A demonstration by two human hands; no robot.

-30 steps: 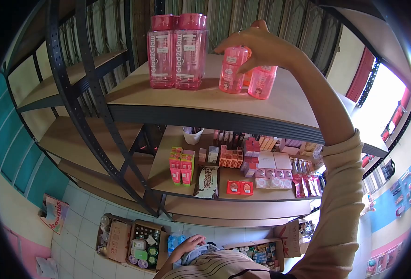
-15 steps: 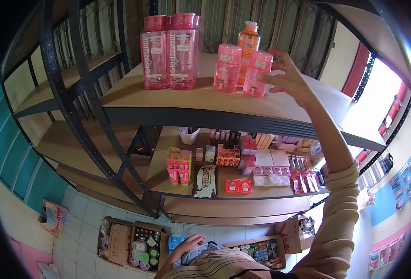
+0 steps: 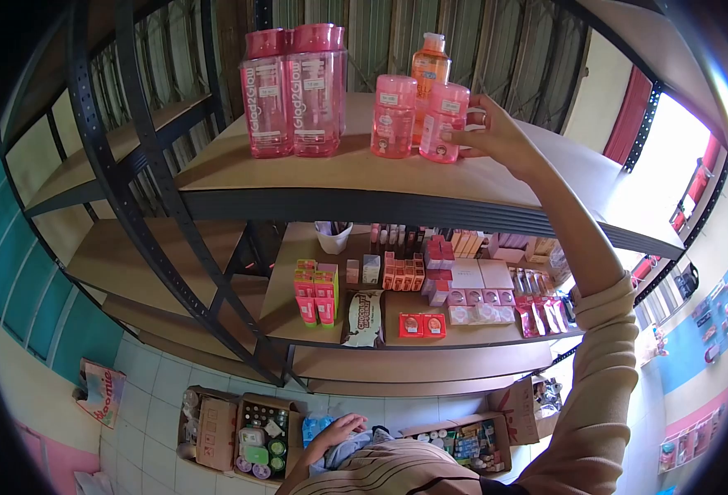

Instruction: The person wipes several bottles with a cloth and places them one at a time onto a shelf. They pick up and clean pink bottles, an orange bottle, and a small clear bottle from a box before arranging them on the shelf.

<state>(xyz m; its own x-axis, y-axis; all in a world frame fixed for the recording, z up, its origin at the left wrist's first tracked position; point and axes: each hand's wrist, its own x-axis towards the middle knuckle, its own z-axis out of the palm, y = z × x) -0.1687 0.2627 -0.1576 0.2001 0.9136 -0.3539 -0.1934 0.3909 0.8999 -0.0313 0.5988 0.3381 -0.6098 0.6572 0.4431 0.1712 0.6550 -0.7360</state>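
On the top shelf (image 3: 298,175), my right hand (image 3: 496,139) has its fingers around the right side of a small pink bottle (image 3: 444,124). That bottle stands upright beside another small pink bottle (image 3: 394,120), with an orange bottle (image 3: 430,70) behind them. Further left are large pink Glad2Glow bottles (image 3: 314,99). Low in the view, my left hand (image 3: 341,429) rests near my body by a bluish grey cloth (image 3: 352,450); its fingers are curled together, and what they hold, if anything, is hidden.
The shelf below (image 3: 496,337) holds green and pink boxes (image 3: 316,295), a chocolate-brown packet (image 3: 364,319), red compacts (image 3: 422,325) and a white cup (image 3: 333,239). Open cartons of goods (image 3: 261,437) stand on the floor. Dark metal posts (image 3: 145,157) rise at left.
My right hand has moved left and closed on the small pink bottle, which now stands nearer the other small one. The view has shifted slightly.
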